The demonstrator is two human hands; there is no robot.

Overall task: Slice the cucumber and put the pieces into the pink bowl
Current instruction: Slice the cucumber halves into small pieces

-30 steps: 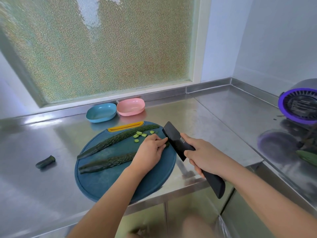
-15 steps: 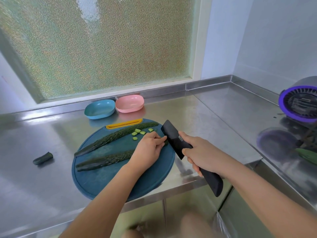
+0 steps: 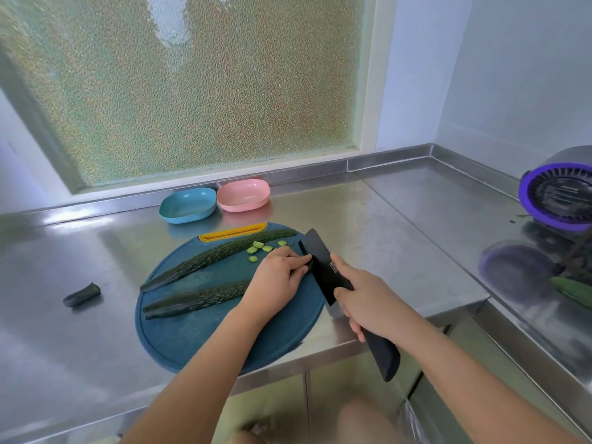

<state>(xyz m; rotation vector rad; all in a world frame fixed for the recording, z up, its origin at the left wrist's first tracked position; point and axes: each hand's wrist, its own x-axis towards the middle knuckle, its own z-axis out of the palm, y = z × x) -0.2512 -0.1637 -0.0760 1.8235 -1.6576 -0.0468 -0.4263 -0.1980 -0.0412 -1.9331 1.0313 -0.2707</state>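
Note:
Two long cucumber halves lie flat side down on the round dark blue cutting board [image 3: 192, 334]: a far half [image 3: 217, 254] and a near half [image 3: 198, 299]. My left hand [image 3: 278, 277] holds down the right end of the near half with curled fingers. My right hand [image 3: 368, 299] grips the black knife [image 3: 323, 267], whose blade stands right against my left fingertips. Several small pale green slices [image 3: 259, 248] lie just beyond my left hand. The pink bowl [image 3: 243, 195] sits behind the board and holds nothing I can see.
A blue bowl [image 3: 189, 205] stands left of the pink one. A cut cucumber end [image 3: 81, 294] lies on the steel counter [image 3: 368, 219] left of the board. A purple-rimmed appliance [image 3: 560, 197] and another green vegetable [image 3: 573, 291] are at the right. The board overhangs the counter's front edge.
The knife blade and both hands have stayed at the right end of the near half, with only small shifts. The camera has shifted slightly.

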